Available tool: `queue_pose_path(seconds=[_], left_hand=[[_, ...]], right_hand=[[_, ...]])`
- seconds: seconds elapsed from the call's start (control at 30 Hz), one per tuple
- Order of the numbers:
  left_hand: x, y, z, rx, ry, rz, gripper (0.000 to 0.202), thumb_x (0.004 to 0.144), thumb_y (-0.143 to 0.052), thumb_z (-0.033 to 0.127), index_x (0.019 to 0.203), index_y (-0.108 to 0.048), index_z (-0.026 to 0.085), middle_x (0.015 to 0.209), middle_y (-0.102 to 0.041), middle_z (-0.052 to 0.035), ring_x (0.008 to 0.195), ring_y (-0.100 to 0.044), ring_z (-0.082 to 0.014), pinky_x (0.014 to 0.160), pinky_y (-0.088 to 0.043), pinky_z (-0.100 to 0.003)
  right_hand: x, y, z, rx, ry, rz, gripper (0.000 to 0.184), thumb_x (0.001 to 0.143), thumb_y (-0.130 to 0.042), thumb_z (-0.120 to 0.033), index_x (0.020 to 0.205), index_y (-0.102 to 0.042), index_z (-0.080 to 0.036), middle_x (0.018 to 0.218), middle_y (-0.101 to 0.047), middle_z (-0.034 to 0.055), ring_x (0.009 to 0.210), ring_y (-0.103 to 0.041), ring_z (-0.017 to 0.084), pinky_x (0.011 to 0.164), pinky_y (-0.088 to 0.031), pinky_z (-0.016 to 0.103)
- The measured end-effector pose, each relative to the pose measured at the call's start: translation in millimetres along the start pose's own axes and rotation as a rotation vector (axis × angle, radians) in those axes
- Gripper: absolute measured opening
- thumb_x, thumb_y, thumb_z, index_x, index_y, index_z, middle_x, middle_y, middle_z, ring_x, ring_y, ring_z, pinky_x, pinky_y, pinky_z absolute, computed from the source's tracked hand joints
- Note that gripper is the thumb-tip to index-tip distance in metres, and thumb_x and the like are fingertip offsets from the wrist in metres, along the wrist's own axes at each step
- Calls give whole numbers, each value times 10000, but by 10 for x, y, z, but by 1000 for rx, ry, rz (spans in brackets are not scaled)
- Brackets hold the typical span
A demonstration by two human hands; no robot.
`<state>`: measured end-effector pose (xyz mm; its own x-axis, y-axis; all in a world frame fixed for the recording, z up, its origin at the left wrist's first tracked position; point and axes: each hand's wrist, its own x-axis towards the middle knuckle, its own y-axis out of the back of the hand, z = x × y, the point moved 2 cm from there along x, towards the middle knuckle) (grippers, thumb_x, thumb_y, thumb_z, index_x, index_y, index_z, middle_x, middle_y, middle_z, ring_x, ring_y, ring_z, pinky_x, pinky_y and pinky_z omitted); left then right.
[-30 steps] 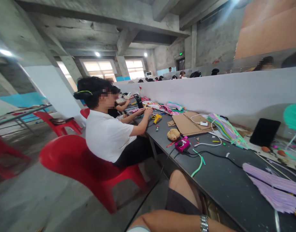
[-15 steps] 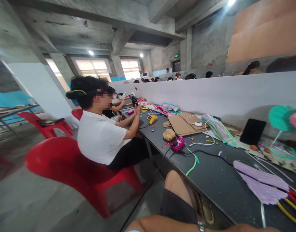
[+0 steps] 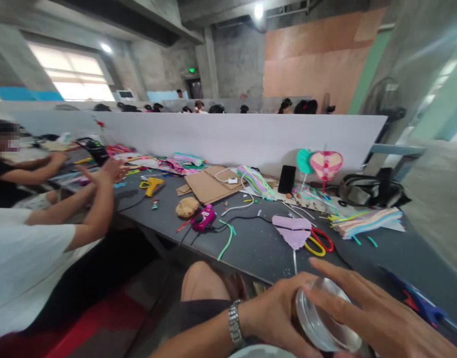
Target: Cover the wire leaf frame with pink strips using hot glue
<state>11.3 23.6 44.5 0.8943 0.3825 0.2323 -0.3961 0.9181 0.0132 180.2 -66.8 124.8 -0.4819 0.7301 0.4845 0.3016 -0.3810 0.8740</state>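
Observation:
My left hand (image 3: 275, 308), with a metal watch on its wrist, is closed round a clear round plastic jar (image 3: 327, 328) low in the view. Across the jar's other side lies my right hand (image 3: 381, 311), its fingers gripping near the rim and one finger stretched upward. Part of the jar is hidden behind these fingers. A pale round edge (image 3: 261, 352) shows at the bottom, too cut off to name. Beyond my hands lies a lilac fan-shaped piece (image 3: 293, 231) on a pale stick, beside scissors (image 3: 319, 242) with red and yellow handles.
The grey table (image 3: 265, 258) holds a magenta corded device (image 3: 203, 219), a yellow glue gun (image 3: 152, 185), cardboard (image 3: 209, 184), a phone (image 3: 287, 179) and striped stem bundles (image 3: 370, 221). A blue-handled tool (image 3: 418, 298) lies at right. A co-worker in white (image 3: 27, 258) sits at left.
The view has swung to the right. Both my hands and the jar are now in sight; before, only my watch-side forearm and part of a hand showed at the bottom edge.

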Motion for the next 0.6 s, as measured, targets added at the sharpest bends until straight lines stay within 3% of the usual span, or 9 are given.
queue_pose_path(seconds=[0.13,0.23,0.33,0.4,0.47,0.53,0.6], left_hand=[[1,44,-7,101,44,75,1034,337,-1006,314,1284,-609,195,1157,-707,-87,1023,-675,-300,939,-538,-426],[22,86,-40,88,79,79,1002,371,-987,306,1283,-591,184,1169,-701,-86,1021,-666,-292,927,-539,-415],[57,118,-38,-13,46,35,915,431,-948,290,1258,-578,168,1182,-684,-79,1052,-652,-293,922,-545,-404],[81,133,-20,29,-5,116,727,510,-892,244,1173,-602,169,1131,-686,-63,1006,-655,-263,891,-546,-373],[101,144,3,116,-30,230,577,589,-822,175,1125,-609,186,1080,-691,-47,938,-656,-224,843,-547,-336],[127,180,37,170,-35,308,616,616,-804,137,1193,-600,213,1107,-698,-43,950,-664,-222,848,-549,-331],[179,291,91,166,-29,334,722,624,-845,159,1289,-576,239,1193,-696,-56,1041,-669,-254,924,-547,-372]], right_hand=[[194,245,-54,-54,-100,-54,349,946,-593,-469,1246,-681,-315,1006,-753,70,790,-741,234,582,-605,303],[277,291,-54,-21,-42,-119,478,913,-641,-529,1321,-636,-280,1184,-725,114,977,-734,271,688,-628,330],[357,155,-67,45,-9,-183,344,943,-612,-415,1258,-644,-279,1173,-704,102,979,-711,239,773,-614,328],[410,-13,-61,1,-97,-128,196,957,-556,-364,1058,-668,-238,963,-685,92,770,-683,215,634,-581,315],[460,-183,-30,-70,-207,-65,184,963,-512,-352,894,-623,-221,792,-609,62,593,-603,195,496,-503,301],[510,-286,36,-87,-267,-19,220,982,-491,-390,908,-600,-213,772,-589,56,562,-587,193,463,-481,295],[541,-288,142,-38,-247,34,348,1009,-458,-489,1099,-599,-183,918,-651,111,712,-670,227,548,-550,310]])
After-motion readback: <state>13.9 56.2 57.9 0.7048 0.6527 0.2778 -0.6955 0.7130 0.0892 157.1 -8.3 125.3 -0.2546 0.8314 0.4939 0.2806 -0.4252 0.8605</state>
